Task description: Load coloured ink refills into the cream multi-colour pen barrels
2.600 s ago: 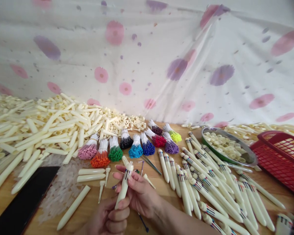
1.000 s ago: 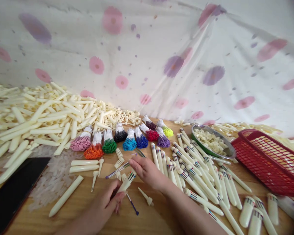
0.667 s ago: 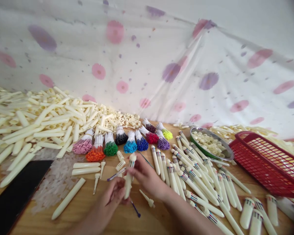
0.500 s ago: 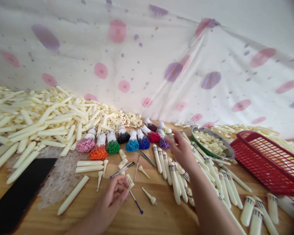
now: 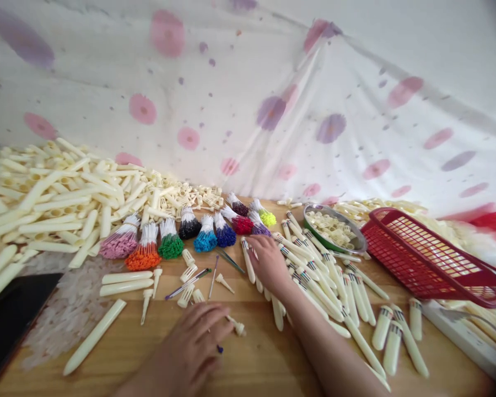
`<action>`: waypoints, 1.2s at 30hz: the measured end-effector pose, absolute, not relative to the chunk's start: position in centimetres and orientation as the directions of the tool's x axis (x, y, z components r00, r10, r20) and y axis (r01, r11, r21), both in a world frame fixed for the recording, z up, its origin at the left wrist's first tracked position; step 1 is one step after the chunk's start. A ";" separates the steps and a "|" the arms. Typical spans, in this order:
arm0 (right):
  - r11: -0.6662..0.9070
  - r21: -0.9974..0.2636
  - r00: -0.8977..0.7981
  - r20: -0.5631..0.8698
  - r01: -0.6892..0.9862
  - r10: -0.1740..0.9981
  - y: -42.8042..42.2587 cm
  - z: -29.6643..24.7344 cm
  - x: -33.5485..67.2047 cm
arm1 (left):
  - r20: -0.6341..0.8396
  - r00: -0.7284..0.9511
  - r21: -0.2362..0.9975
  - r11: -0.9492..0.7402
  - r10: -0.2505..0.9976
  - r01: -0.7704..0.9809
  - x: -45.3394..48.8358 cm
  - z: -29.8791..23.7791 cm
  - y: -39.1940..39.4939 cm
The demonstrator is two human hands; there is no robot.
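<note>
My left hand hovers palm down over the wooden table, fingers spread and blurred by motion. Just beyond its fingertips lies a slotted cream piece, and a nozzle-like cream piece sits to the right, partly covered. My right hand rests with outstretched fingers over a row of cream multicolour pens, some of which it hides. Ahead of the hands stand bundles of coloured refills, among them blue refills, red refills and yellow refills. Loose refills lie between the hands.
Cream pen barrels are heaped at the left, beside a black phone and translucent bits. On the right are a metal bowl of small parts, a red basket and more multicolour pens. A flowered sheet hangs behind.
My right hand has come down from the yellow refills onto the pens. My left hand has let go of the slotted piece and spread its fingers. The view has turned rightward.
</note>
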State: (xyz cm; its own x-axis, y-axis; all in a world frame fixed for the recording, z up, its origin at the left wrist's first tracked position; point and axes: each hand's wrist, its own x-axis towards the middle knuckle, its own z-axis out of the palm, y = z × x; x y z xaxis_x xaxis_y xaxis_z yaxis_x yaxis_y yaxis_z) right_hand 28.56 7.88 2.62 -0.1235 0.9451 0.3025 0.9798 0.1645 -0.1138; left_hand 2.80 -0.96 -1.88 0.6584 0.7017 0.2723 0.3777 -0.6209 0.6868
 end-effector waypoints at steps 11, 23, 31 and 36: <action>0.433 -0.043 -0.397 0.328 0.900 0.857 8.3 -0.1 29.8 | 0.184 0.777 0.476 -0.746 0.602 0.465 3.9 -2.7 0.0; 0.522 -0.035 -0.473 0.376 0.852 0.797 9.0 1.9 31.7 | 0.411 0.527 0.170 -0.630 0.744 0.758 -0.8 2.7 4.1; 0.538 -0.107 -0.461 0.394 0.836 0.795 7.7 3.5 24.6 | 0.295 0.415 -0.071 -0.414 0.860 0.908 -12.6 6.1 12.8; 0.601 -0.175 -0.536 0.309 0.780 0.786 7.4 3.1 20.0 | 0.213 0.464 -0.081 -0.458 0.860 0.885 -14.0 5.5 14.1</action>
State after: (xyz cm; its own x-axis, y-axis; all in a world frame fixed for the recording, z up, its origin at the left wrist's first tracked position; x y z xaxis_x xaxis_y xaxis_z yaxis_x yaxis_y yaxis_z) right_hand 20.01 7.37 3.09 -0.5359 0.7855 0.3094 0.7799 0.6010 -0.1749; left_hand -14.05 14.07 5.47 0.4643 0.8596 0.2134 0.8852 -0.4581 -0.0806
